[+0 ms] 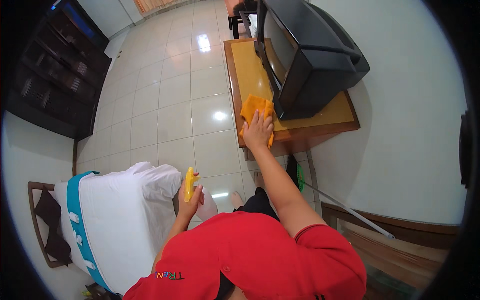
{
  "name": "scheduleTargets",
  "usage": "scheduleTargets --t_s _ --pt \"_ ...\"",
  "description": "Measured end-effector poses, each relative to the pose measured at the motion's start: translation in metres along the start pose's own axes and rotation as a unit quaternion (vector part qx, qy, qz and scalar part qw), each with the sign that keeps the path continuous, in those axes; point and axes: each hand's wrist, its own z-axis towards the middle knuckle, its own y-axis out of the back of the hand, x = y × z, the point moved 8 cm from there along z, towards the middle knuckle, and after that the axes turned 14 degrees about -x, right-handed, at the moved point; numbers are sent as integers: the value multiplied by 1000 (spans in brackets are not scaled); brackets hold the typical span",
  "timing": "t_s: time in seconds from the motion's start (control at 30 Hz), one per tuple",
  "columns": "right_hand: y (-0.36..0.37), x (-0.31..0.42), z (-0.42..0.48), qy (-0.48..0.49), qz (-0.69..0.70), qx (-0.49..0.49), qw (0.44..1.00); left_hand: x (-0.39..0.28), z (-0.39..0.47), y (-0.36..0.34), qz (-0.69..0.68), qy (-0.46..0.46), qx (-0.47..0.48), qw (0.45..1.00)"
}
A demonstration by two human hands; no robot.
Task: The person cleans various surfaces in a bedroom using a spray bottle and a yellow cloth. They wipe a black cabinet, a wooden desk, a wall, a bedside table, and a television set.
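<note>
My right hand (258, 131) lies on a folded orange cloth (252, 105), pressing it against the top of a low wooden cabinet (245, 63). The cloth is near the cabinet's front corner, close beside the base of a black CRT television (318, 71). Lower and to the left, my left hand (190, 204) grips a spray bottle by its neck. Its yellow trigger head (190, 185) points up, and the whitish translucent body (207, 204) shows partly behind the hand.
A bed with a white sheet (112, 217) and teal runner (75, 191) stands at left. A broom (294, 172) and a green dustpan (300, 178) with a long handle (352, 212) are by the right wall. Dark wooden furniture (56, 82) stands across the tiled floor (174, 116).
</note>
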Motion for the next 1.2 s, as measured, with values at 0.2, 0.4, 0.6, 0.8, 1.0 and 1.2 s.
scheduleTargets --t_s 0.2,0.4,0.6,0.8,1.0,1.2 --pt "-3 -5 18 13 13 -41 999 1 3 -10 15 -12 37 999" --pt "43 -29 -56 110 80 -20 991 -1 7 -28 -10 -17 83 996" --pt "69 -155 -55 40 109 -66 991 -15 14 -71 -3 -33 128 991" --pt "108 -305 -29 -216 108 -185 953 -15 15 -129 30 -25 191 981" --pt "138 -399 -20 -290 101 -236 922 -10 11 -252 95 -27 291 952" --pt "163 -407 24 -189 74 -162 966 -7 8 -361 150 -96 359 916"
